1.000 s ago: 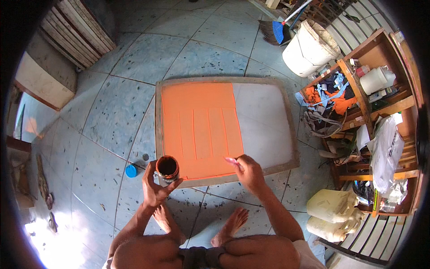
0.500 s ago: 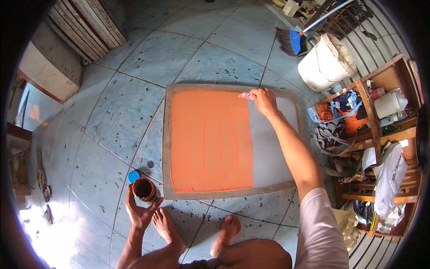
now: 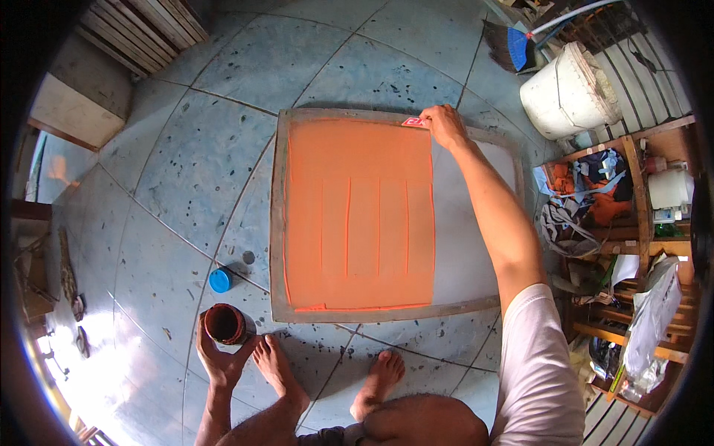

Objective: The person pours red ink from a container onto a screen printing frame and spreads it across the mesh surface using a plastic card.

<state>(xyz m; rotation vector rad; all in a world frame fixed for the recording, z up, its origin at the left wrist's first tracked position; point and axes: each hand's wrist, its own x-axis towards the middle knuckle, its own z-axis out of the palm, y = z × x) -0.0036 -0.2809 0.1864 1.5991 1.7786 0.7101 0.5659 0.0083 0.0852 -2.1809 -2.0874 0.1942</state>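
Observation:
On the floor in front of me lies a flat framed screen [image 3: 278,230]. An even orange coating [image 3: 335,163] covers its left and middle, with several thin raised lines in it; its right part is bare pale grey. My right hand [image 3: 446,126] pinches a small red-and-white card [image 3: 414,122] at the far edge of the orange area. Around a dark, open jar [image 3: 224,325] at the lower left, my left hand [image 3: 222,366] curls its fingers and thumb. Reddish-brown residue shows inside the jar. A round blue lid [image 3: 220,280] lies just beyond it.
At the right stand a white bucket [image 3: 559,98], a blue broom [image 3: 517,49] and a wooden shelf [image 3: 636,175] stuffed with cloths, bottles and plastic bags. Stacked wooden frames [image 3: 137,33] lean at the far left. My bare feet [image 3: 279,366] are close to the screen's near edge.
My right hand and the card stay at the far edge of the coating. The view has shifted slightly. The blue lid now shows apart from the jar, which my left hand still holds.

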